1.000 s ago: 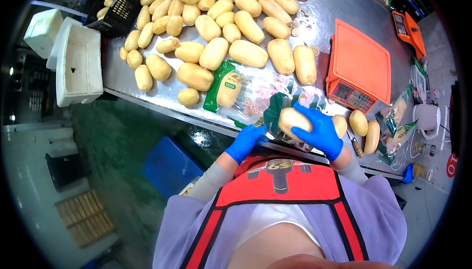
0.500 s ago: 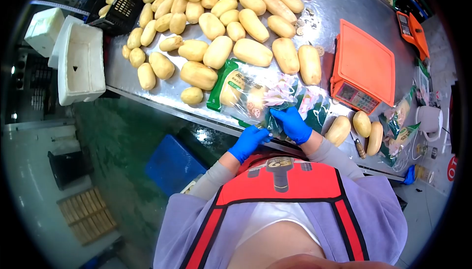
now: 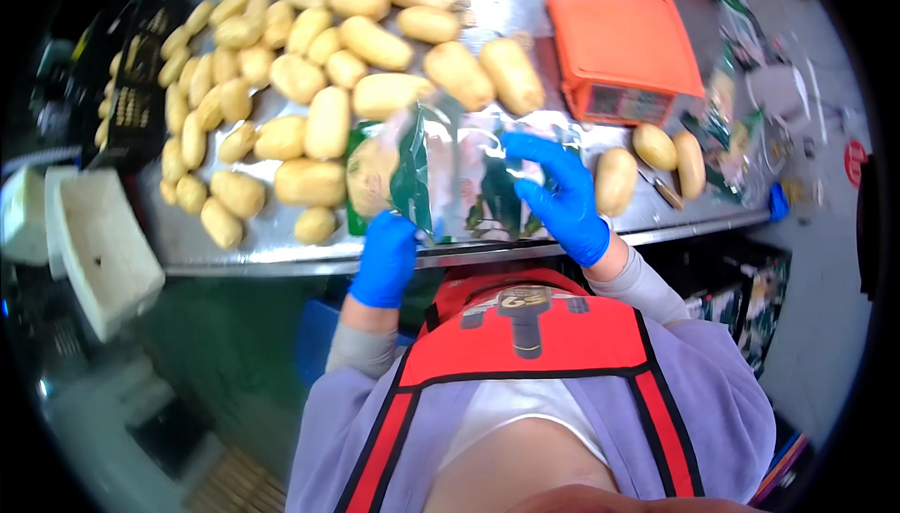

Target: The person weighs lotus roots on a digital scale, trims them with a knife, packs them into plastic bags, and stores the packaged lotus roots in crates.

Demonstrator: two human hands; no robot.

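Observation:
A clear and green plastic bag with a lotus root inside lies at the table's front edge. My left hand, in a blue glove, grips the bag's lower edge, and its fingertips are partly hidden by the film. Flat printed bags with pink flowers lie to the right of that bag. Over them is my gloved right hand, its thumb and fingers apart. Peeled lotus roots are spread behind the bag, and one lotus root lies just right of my right hand.
An orange scale stands at the back right. A knife lies among lotus roots on the metal table. At the left are a black crate and a white foam box. More packaging lies at the right.
My hands have moved apart. My right hand has let go of the bag's end and opened over the flat bags; my left keeps hold of the filled bag. The camera view has shifted right.

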